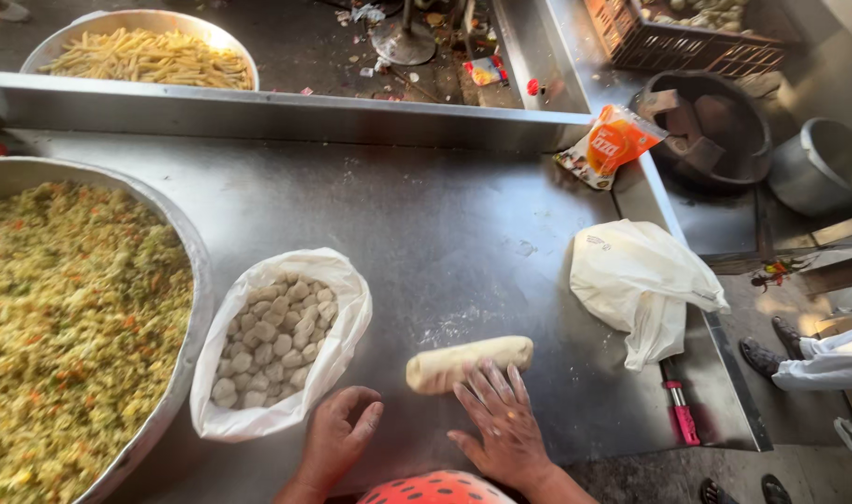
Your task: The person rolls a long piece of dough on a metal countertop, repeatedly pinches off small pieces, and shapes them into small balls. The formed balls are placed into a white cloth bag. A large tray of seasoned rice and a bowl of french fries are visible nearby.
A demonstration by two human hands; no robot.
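A pale roll of dough (470,363) lies on the steel worktop (426,233) near its front edge. My right hand (501,425) is spread flat, fingers apart, with the fingertips touching the near side of the roll. My left hand (337,439) rests on the worktop with fingers loosely curled, holding nothing, just right of a white plastic bag (342,308) filled with small dough balls (272,341).
A big steel bowl of chopped vegetable filling (71,317) fills the left. A second bowl with pale strips (151,58) sits behind a raised ledge. A crumpled white bag (641,285), an orange packet (608,142) and a pink-handled tool (680,411) lie at the right edge. Someone's sandalled feet (771,350) stand beyond.
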